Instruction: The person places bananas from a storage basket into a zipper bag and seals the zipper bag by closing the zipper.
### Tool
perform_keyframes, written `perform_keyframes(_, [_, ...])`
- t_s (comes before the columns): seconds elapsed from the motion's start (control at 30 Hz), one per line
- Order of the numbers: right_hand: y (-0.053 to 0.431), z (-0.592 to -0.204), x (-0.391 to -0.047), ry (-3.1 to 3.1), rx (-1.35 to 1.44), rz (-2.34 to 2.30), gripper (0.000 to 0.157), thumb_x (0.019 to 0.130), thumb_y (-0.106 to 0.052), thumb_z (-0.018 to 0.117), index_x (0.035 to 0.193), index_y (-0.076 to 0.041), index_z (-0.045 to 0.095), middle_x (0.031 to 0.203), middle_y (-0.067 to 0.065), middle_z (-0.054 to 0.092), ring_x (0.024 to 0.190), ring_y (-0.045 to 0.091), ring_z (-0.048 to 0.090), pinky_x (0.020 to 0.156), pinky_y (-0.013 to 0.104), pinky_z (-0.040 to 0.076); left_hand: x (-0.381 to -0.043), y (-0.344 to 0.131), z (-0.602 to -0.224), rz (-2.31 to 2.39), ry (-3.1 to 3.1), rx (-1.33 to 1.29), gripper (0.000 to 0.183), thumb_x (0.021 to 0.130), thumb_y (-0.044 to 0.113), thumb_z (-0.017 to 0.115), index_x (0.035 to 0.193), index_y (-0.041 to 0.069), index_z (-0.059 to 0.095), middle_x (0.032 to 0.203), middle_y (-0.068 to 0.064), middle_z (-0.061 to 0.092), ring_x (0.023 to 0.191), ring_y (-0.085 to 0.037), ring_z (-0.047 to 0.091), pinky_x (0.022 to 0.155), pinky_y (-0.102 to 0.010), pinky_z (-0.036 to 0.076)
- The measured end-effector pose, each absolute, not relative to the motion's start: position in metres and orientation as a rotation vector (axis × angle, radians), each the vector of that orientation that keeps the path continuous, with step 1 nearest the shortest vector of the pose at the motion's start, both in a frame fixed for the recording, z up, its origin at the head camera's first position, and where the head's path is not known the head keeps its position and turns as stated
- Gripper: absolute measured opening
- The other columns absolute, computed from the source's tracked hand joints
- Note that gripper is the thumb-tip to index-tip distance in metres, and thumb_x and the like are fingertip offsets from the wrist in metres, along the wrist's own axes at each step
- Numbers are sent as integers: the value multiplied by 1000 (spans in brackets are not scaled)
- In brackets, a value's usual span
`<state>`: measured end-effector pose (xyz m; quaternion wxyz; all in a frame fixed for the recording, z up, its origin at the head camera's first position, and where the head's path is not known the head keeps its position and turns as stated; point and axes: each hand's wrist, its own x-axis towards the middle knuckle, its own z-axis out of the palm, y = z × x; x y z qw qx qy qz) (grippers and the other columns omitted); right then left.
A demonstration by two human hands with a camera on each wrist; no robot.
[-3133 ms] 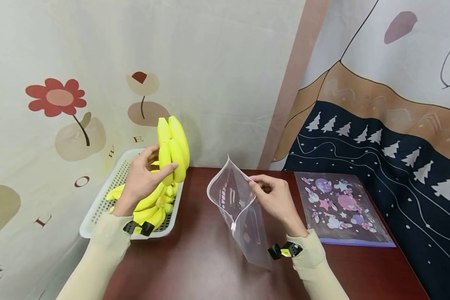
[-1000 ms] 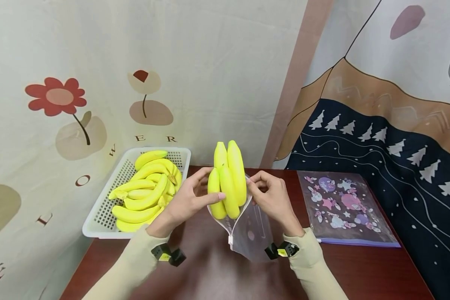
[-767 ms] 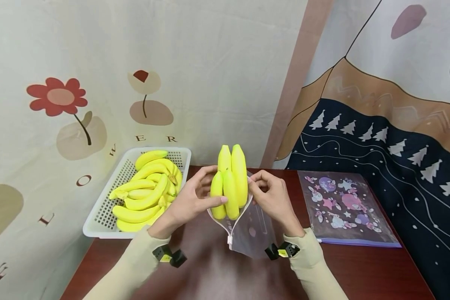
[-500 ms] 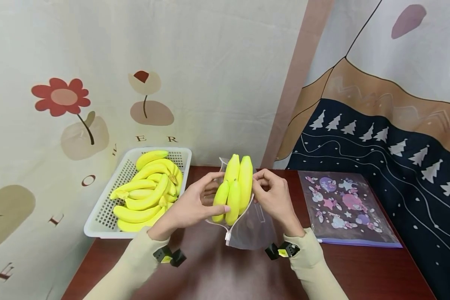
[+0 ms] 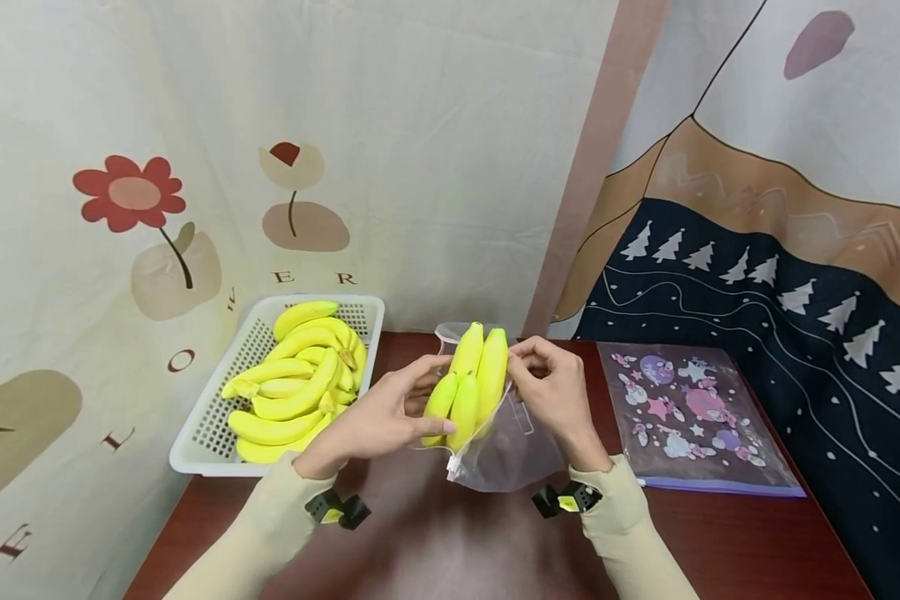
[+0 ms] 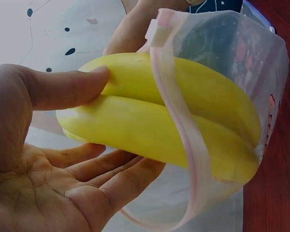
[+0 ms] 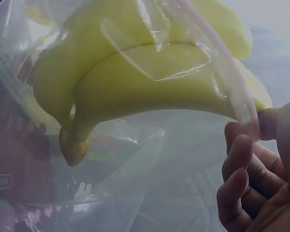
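Note:
A bunch of yellow bananas is partly inside a clear zipper bag, stem end first. In the left wrist view the bag's pink-edged mouth crosses the bananas, and their tips stick out. My left hand grips the bunch, thumb on the near side and fingers underneath. My right hand pinches the bag's right rim between thumb and fingers. Through the film in the right wrist view, the stem of the bananas shows inside the bag. A small white slider sits at the rim's near corner.
On the left of the dark red table stands a white perforated basket with several bananas. A flat printed zipper bag with a purple edge lies at the right. A patterned curtain hangs behind.
My left hand has carried the bunch from above the basket to the right and lowered it into the bag's mouth. The bag has tilted; my right hand has kept its pinch on the rim.

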<state>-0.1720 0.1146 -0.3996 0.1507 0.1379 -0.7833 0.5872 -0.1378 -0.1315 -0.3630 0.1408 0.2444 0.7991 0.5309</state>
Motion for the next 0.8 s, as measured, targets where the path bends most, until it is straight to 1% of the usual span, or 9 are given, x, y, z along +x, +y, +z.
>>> perform_keyframes(0.1, [115, -399, -171, -2264, 389, 1667, 7, 93, -12, 73, 90, -12, 79, 68, 7, 70, 54, 13, 59, 53, 23, 53, -138, -130, -365, 1549, 2327, 681, 77, 89, 5, 77, 154, 11, 36, 142, -17, 60, 125, -29, 65, 100, -36, 58])
perform_keyframes(0.17, [114, -399, -170, -2277, 404, 1667, 7, 93, -12, 73, 88, -12, 79, 68, 7, 70, 54, 14, 59, 52, 24, 53, -139, -129, -366, 1576, 2349, 640, 77, 90, 10, 78, 154, 12, 35, 142, -17, 61, 126, -29, 64, 102, -40, 56])
perform_keyframes(0.3, [112, -401, -170, -2294, 431, 1722, 8, 94, -14, 73, 87, -10, 74, 65, 11, 66, 49, 15, 57, 48, 25, 52, -140, -125, -371, 1642, 2390, 503, 79, 89, 22, 81, 154, 17, 37, 136, -14, 65, 124, -26, 66, 106, -44, 54])
perform_keyframes(0.33, [112, -401, -170, -2296, 431, 1743, 9, 95, -14, 72, 87, -9, 73, 64, 12, 65, 47, 15, 56, 47, 25, 52, -141, -124, -372, 1661, 2397, 478, 79, 89, 24, 81, 153, 17, 37, 134, -15, 66, 123, -27, 66, 106, -44, 54])
perform_keyframes(0.43, [111, -402, -170, -2298, 417, 1783, 11, 96, -15, 71, 89, -7, 70, 64, 14, 65, 46, 17, 58, 47, 25, 53, -141, -122, -375, 1707, 2400, 414, 70, 90, 27, 80, 148, 15, 42, 130, -15, 69, 119, -26, 69, 99, -41, 58])
perform_keyframes(0.53, [111, -402, -171, -2287, 384, 1785, 12, 98, -17, 70, 92, -7, 69, 66, 13, 65, 48, 21, 60, 48, 26, 55, -141, -122, -376, 1709, 2412, 414, 52, 91, 24, 80, 133, 10, 52, 123, -15, 72, 109, -25, 73, 88, -36, 62])
perform_keyframes(0.63, [112, -401, -172, -2270, 358, 1767, 12, 99, -18, 69, 92, -7, 68, 66, 13, 65, 49, 22, 61, 48, 26, 55, -140, -124, -376, 1656, 2433, 458, 37, 91, 19, 79, 118, 7, 57, 114, -15, 74, 100, -22, 75, 79, -32, 62])
perform_keyframes(0.73, [113, -400, -172, -2259, 353, 1749, 11, 99, -17, 68, 93, -8, 68, 66, 12, 65, 49, 18, 60, 47, 25, 53, -138, -125, -376, 1585, 2448, 513, 31, 91, 16, 79, 112, 5, 59, 107, -14, 75, 95, -20, 75, 76, -30, 63])
perform_keyframes(0.8, [113, -399, -172, -2250, 366, 1746, 10, 99, -17, 68, 94, -7, 68, 67, 12, 65, 49, 15, 60, 47, 25, 53, -138, -126, -377, 1517, 2475, 547, 29, 90, 16, 79, 110, 5, 60, 102, -11, 76, 93, -16, 75, 77, -29, 62])
